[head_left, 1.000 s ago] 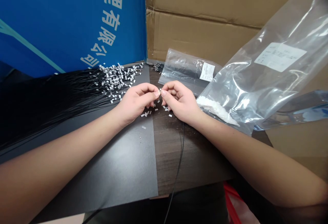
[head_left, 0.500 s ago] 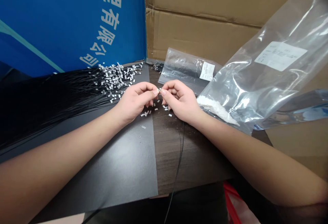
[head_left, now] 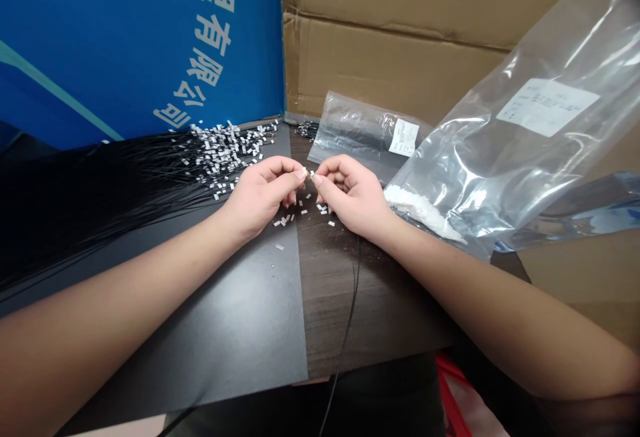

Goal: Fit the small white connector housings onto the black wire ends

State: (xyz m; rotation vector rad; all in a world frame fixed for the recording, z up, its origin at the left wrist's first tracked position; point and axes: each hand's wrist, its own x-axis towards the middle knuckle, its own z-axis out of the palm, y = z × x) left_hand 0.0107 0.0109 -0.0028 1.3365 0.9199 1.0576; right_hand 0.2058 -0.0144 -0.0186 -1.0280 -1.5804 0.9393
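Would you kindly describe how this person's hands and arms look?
The left hand and right hand wear no gloves, and no rings show. Both forearms are uncovered; a dark edge near the right elbow may be a sleeve.

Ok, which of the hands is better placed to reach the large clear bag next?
Likely the right hand: the large clear bag lies close beside it. The left hand is farther away, nearer the black wires.
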